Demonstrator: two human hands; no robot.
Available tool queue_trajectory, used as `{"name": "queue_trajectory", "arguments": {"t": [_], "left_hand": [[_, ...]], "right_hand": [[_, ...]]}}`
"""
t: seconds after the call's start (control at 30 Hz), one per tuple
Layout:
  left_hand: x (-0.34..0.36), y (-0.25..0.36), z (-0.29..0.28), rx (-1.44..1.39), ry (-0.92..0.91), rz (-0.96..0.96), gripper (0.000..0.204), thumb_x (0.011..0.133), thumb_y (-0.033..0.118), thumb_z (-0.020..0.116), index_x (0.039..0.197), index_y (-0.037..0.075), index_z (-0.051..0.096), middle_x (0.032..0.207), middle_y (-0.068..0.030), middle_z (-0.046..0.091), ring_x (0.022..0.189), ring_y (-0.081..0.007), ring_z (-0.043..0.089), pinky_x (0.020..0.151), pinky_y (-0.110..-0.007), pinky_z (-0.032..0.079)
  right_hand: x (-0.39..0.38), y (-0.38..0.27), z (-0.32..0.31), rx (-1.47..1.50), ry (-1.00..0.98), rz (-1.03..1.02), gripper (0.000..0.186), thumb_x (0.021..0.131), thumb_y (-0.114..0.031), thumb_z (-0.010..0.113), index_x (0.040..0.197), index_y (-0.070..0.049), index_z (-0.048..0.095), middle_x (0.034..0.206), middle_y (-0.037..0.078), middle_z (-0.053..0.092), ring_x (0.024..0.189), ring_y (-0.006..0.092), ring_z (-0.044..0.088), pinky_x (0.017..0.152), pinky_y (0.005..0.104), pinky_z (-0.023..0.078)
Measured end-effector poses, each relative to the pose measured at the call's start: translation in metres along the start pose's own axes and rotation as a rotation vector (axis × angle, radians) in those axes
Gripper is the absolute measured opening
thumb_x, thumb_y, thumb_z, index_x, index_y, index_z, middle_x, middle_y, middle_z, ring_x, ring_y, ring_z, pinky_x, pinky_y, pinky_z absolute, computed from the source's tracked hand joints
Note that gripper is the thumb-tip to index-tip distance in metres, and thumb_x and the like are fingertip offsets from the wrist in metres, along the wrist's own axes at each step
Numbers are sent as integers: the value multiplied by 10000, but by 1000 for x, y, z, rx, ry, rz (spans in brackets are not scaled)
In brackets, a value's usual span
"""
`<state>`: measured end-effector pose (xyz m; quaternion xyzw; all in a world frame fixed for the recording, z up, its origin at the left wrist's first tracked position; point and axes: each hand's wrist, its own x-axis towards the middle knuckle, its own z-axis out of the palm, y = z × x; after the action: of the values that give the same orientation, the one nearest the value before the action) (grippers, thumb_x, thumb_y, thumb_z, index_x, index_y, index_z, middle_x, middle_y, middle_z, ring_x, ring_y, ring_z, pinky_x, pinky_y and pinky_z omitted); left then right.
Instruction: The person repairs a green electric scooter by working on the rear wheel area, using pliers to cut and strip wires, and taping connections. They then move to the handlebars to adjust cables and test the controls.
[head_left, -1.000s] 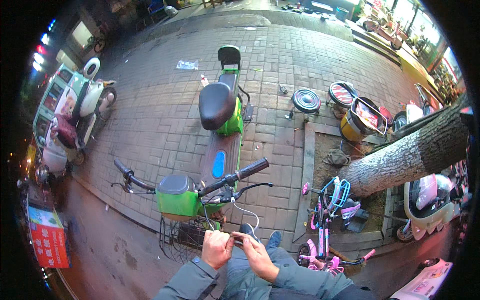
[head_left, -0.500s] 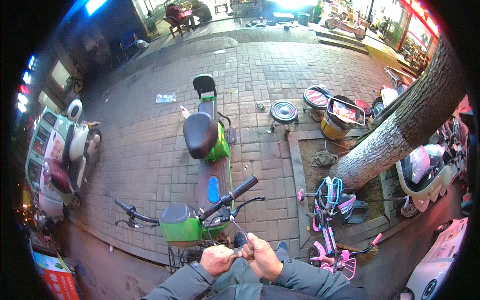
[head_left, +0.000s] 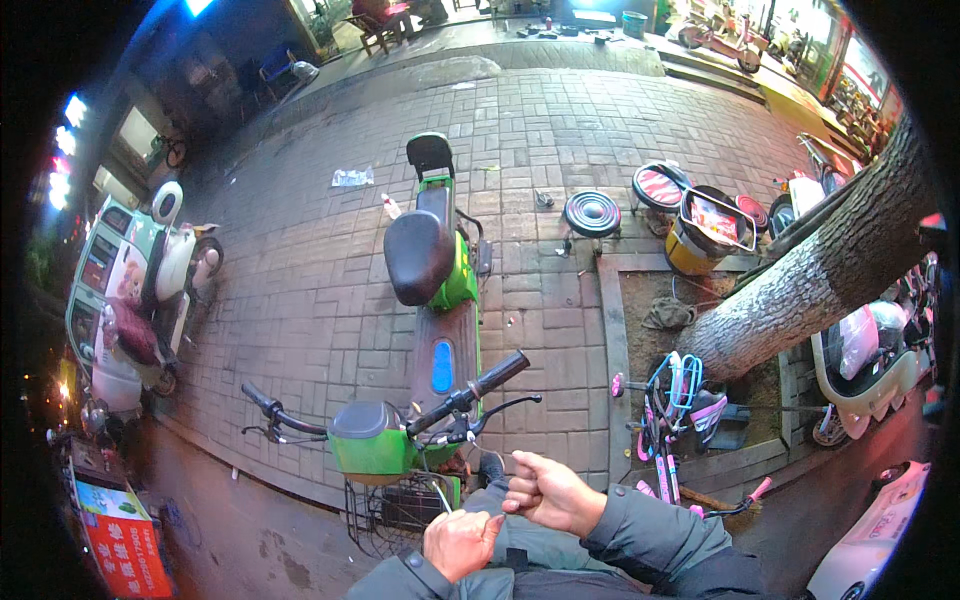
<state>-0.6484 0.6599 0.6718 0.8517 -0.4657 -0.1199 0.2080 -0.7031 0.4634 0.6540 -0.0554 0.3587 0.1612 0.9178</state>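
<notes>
I stand at the front of a green electric scooter (head_left: pixel 455 285) with a black seat (head_left: pixel 420 255). Its handlebars (head_left: pixel 480 382) and wire front basket (head_left: pixel 385 512) are just ahead of my hands. My left hand (head_left: pixel 460 543) is a closed fist low behind the basket. My right hand (head_left: pixel 550 492) is raised a little higher and to the right, its fingers curled, just below the right brake lever. The two hands are a short way apart. I see nothing clearly inside either hand.
A leaning tree trunk (head_left: pixel 830 270) rises from a dirt bed at the right, with a pink and blue child's bike (head_left: pixel 680 410) at its foot. A black round stool (head_left: pixel 592 213), a yellow bucket (head_left: pixel 690 245) and parked scooters (head_left: pixel 150 290) stand around on brick paving.
My hands were joined over something small behind the basket. Now they have come apart, the right one lifted up and to the right. My head has tilted, shifting the view.
</notes>
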Motion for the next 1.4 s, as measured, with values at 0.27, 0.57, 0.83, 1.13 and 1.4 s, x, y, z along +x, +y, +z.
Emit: {"name": "queue_trajectory", "arguments": {"t": [0.27, 0.57, 0.83, 1.13, 1.4], "left_hand": [[21, -79, -3, -10, -28, 244, 279, 920, 278, 672, 724, 94, 597, 662, -100, 571, 660, -311, 604, 603, -443, 489], [1, -72, 2, 135, -97, 101, 389, 937, 334, 655, 632, 109, 568, 601, -110, 570, 608, -320, 583, 583, -448, 438], [-13, 3, -46, 191, -94, -42, 376, 935, 262, 660, 609, 95, 578, 573, -134, 573, 550, -345, 590, 543, -469, 465], [-6, 9, -37, -96, 28, 178, 185, 845, 188, 732, 953, 63, 649, 896, -89, 633, 846, -274, 633, 721, -379, 497], [11, -4, 6, -217, 162, 209, 241, 810, 139, 767, 1035, 77, 707, 972, -70, 702, 928, -267, 672, 796, -380, 500]], "right_hand": [[-16, 2, 10, 272, -108, -251, 381, 1101, -349, 395, 978, -42, 585, 774, 42, 558, 767, 197, 544, 951, 384, 459], [11, 78, -6, -109, -135, -643, 616, 1116, -459, 282, 580, -156, 269, 545, 2, 295, 549, 172, 283, 769, 373, 407], [-10, 13, -3, 146, -192, -63, 584, 1092, -461, 334, 587, -171, 291, 569, -13, 218, 577, 183, 244, 758, 385, 393], [-30, 29, -9, 323, -191, -227, 438, 1106, -401, 340, 941, -68, 572, 810, 65, 562, 843, 228, 555, 971, 430, 465], [-49, 94, -17, -395, -43, -830, 432, 1113, -308, 371, 1225, 54, 580, 1199, 193, 653, 1200, 308, 606, 1179, 452, 350]]}}
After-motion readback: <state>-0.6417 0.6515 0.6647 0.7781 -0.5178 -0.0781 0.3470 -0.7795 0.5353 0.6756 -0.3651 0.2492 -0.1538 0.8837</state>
